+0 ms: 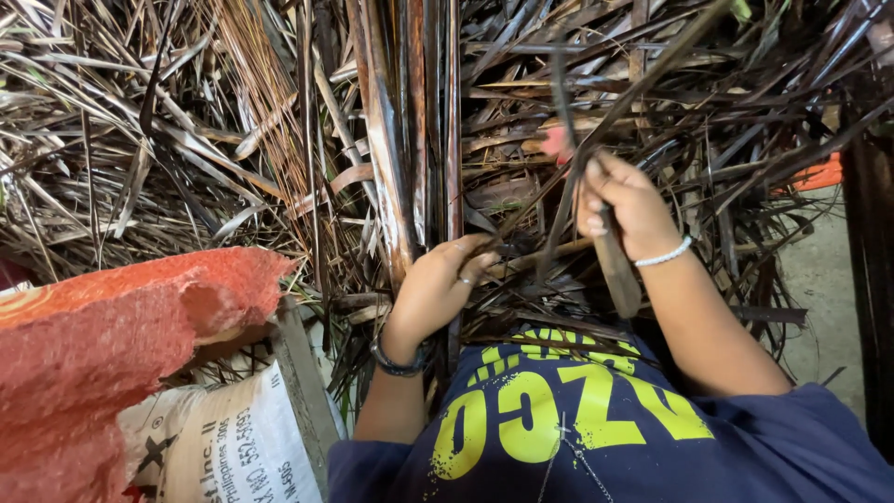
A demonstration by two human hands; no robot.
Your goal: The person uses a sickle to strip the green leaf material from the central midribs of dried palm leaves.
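- A person in a dark blue shirt with yellow print works dried palm leaves, seen from a camera on the head looking down; both hands are raised in front of the chest.
- The left hand, with a dark band at the wrist and a ring on one finger, is closed around a dark leaf strip that runs up and to the right.
- The right hand, a white bead bracelet at its wrist, is closed on a knife handle that points down towards the chest; the blade is lost among the strips and cannot be made out.
- A deep heap of dry brown fronds fills the background; long stalks stand upright at the centre.
- A red mesh sack lies at lower left, over a white printed sack.
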